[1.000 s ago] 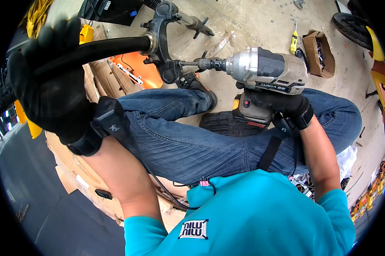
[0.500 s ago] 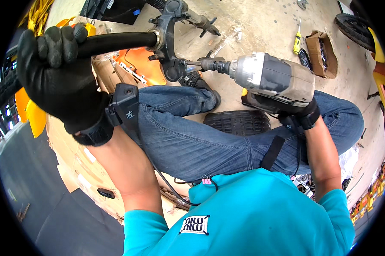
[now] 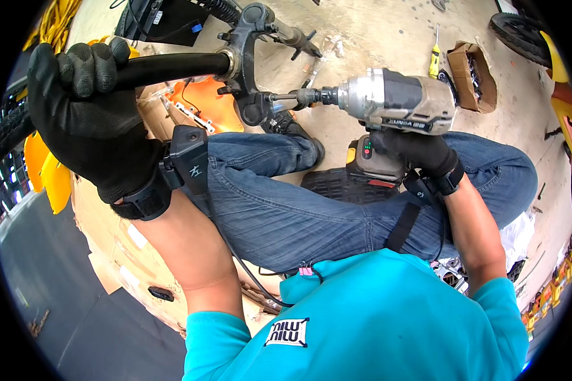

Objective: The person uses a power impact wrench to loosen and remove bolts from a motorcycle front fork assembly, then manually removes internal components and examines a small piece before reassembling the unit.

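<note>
My gloved left hand [image 3: 92, 108] is wrapped round a black metal tube [image 3: 171, 66]. The tube's far end meets a dark grey fork clamp [image 3: 246, 54] with several short studs and arms. My gloved right hand [image 3: 419, 149] grips the handle of a cordless impact wrench [image 3: 403, 98], held roughly level over my bent legs. A battery [image 3: 376, 162] with small lit indicators shows at its base. Pointing left, the wrench's socket [image 3: 311, 97] lines up with a bolt at the lower end of the clamp and seems to meet it. Whether it is fully seated cannot be made out.
An orange plastic panel [image 3: 213, 105] lies beyond the tube. At the right are a yellow-handled screwdriver [image 3: 435, 60], an open cardboard box [image 3: 471, 76] of small parts and a tyre [image 3: 520, 38]. Below the wrench sits a black ribbed object [image 3: 327, 185]; cardboard [image 3: 111, 244] covers floor at left.
My right hand has tilted the impact wrench about its long axis, so the handle and battery now show. The clamp has turned slightly; my left hand keeps its grip.
</note>
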Action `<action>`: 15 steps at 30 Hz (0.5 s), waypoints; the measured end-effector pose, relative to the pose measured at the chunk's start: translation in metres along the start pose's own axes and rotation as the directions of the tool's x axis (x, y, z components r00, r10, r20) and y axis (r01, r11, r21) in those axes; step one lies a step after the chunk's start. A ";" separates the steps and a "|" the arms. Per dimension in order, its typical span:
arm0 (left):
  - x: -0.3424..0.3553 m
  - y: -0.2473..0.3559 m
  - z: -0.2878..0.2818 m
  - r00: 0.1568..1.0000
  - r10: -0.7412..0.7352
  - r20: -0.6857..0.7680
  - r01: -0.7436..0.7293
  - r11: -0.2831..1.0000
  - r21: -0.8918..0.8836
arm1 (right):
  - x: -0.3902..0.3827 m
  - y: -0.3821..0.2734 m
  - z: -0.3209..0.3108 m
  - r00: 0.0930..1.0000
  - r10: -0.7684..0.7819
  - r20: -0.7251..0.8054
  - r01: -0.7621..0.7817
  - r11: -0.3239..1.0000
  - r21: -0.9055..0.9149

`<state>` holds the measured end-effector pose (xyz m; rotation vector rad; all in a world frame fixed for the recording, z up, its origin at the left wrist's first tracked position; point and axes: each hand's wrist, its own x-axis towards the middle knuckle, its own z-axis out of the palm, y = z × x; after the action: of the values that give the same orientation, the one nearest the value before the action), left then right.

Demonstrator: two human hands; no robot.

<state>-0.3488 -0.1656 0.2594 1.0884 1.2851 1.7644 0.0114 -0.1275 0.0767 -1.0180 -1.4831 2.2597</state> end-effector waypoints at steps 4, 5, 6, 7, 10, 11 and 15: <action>0.000 -0.002 -0.001 0.999 0.039 0.034 -0.041 0.997 0.068 | -0.004 -0.011 0.006 0.996 0.054 -0.076 -0.040 0.984 0.175; -0.001 -0.002 -0.001 0.998 0.049 0.044 -0.052 0.996 0.078 | -0.004 -0.011 0.007 0.997 0.037 -0.069 -0.025 0.985 0.173; -0.001 -0.002 -0.001 0.998 0.049 0.029 -0.051 0.996 0.074 | -0.005 -0.010 0.007 0.998 0.021 -0.061 -0.010 0.985 0.171; 0.000 -0.002 -0.002 0.999 0.050 0.014 -0.051 0.996 0.074 | -0.004 -0.009 0.008 0.999 0.004 -0.051 0.004 0.985 0.170; -0.002 -0.003 0.001 0.996 0.083 -0.039 -0.077 0.989 0.129 | -0.004 -0.008 0.008 0.998 0.047 -0.049 -0.037 0.984 0.176; -0.002 -0.004 0.002 0.993 0.100 -0.056 -0.091 0.983 0.157 | -0.003 -0.007 0.008 0.997 0.057 -0.055 -0.046 0.981 0.188; -0.002 -0.005 0.002 0.994 0.092 -0.063 -0.083 0.987 0.135 | -0.001 -0.010 0.012 0.998 0.033 -0.046 -0.020 0.963 0.269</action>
<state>-0.3458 -0.1657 0.2544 1.1824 1.4337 1.8167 0.0031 -0.1318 0.0890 -1.0068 -1.1094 2.3539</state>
